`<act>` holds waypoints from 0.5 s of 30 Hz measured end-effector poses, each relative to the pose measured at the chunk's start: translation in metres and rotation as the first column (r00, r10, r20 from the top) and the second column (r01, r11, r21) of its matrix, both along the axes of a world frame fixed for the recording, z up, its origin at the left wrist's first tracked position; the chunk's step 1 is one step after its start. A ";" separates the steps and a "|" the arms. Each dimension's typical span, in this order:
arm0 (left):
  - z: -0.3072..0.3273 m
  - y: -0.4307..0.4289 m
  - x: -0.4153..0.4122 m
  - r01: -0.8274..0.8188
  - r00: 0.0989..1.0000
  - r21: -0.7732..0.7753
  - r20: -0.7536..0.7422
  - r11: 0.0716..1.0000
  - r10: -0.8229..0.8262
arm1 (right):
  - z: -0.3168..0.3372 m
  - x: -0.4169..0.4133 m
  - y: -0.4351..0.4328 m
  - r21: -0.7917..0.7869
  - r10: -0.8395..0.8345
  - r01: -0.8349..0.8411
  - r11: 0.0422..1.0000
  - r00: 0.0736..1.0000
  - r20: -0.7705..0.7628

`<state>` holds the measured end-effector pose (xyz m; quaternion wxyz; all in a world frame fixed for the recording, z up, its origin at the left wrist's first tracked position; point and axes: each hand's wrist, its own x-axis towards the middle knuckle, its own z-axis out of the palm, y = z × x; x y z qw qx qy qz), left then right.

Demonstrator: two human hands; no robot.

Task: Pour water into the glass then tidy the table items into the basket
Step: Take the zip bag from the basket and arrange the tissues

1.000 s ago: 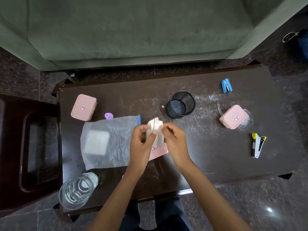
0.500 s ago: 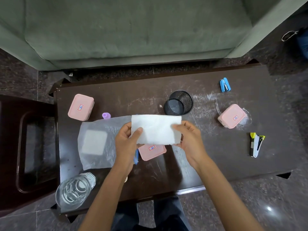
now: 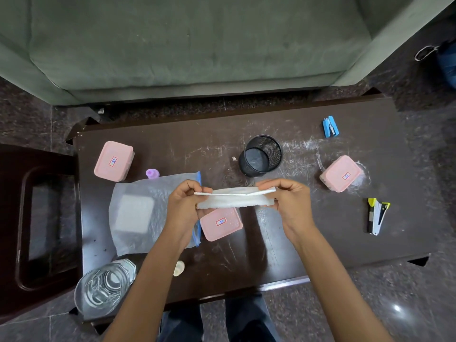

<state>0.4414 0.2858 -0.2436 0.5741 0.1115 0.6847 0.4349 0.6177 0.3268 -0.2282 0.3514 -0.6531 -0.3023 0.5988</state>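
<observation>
Both hands hold a white tissue (image 3: 234, 199) above the middle of the dark table (image 3: 308, 233): my left hand (image 3: 183, 206) pinches its left end, my right hand (image 3: 290, 203) its right end. The tissue is stretched flat, folded edge toward me. A pink lidded box (image 3: 220, 224) lies just under it. A glass (image 3: 104, 287) with water stands at the near left corner. The black mesh basket (image 3: 260, 155) stands behind the hands. Two more pink boxes lie on the table, one at the far left (image 3: 113, 161) and one at the right (image 3: 340, 173).
A clear zip bag (image 3: 143, 213) with a white pad lies left of centre, a purple cap (image 3: 152, 173) behind it. A blue stapler (image 3: 330, 126) and a yellow-black stapler (image 3: 376, 215) lie at the right. A white cap (image 3: 179, 268) lies near the front edge. A green sofa (image 3: 197, 45) stands behind.
The folded tissue was opened into a wide sheet between both hands, and has since been tipped flat and folded over lengthwise. The hands moved apart.
</observation>
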 end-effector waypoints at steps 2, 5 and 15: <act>-0.002 0.000 0.001 -0.018 1.000 -0.007 0.023 1.000 0.018 | 0.006 0.009 0.008 0.059 -0.033 0.028 0.998 0.995 0.090; -0.005 -0.002 -0.001 -0.030 0.999 0.028 -0.023 0.999 0.031 | 0.021 0.034 0.031 0.151 -0.146 0.114 0.982 0.963 0.225; -0.013 -0.007 0.002 0.007 0.993 0.029 -0.120 1.000 -0.003 | 0.019 0.052 0.083 0.253 -0.117 -0.070 0.965 0.747 0.654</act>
